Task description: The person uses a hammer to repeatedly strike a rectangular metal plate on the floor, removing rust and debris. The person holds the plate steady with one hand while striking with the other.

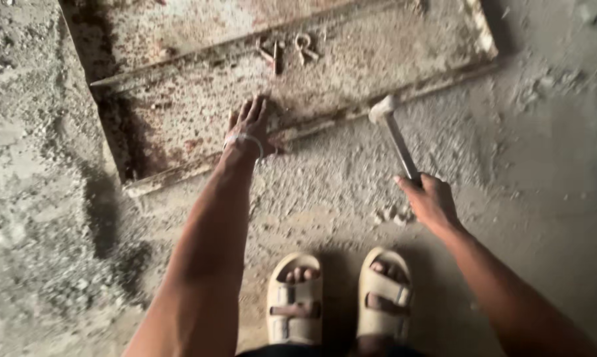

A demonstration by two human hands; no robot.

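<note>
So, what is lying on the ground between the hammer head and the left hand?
In the head view, the raised lower edge of the rusty metal plate runs between the left hand and the hammer head. Beside it is only dusty ground.

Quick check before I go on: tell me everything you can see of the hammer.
The hammer has a pale, dust-coated head, apparently metal, at its upper left end and a straight, slim grey handle running down to the right. The right hand grips the handle's lower end. It is tilted, head towards the rusty metal plate, over the plate's lower edge; whether it touches is unclear. The left hand rests on the plate, apart from it.
</note>
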